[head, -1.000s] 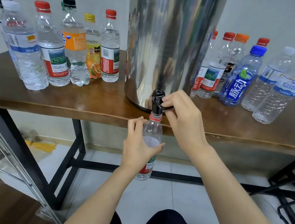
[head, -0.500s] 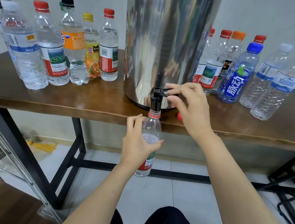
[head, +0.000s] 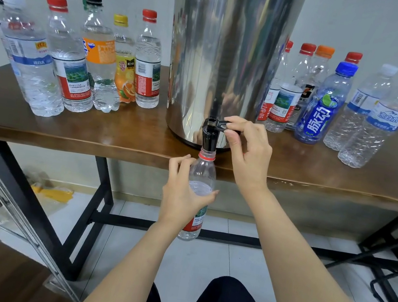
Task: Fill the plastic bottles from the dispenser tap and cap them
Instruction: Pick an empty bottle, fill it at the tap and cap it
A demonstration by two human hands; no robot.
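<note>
Tap lever (head: 223, 125) higher than before, in right hand (head: 249, 154); Fanta label (head: 98, 51) leftward.

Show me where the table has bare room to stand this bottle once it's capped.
Two bare patches of table: the front strip between the left bottles and the dispenser, and the front edge from the right hand to the right bottles. Crowded along the back on both sides.
</note>
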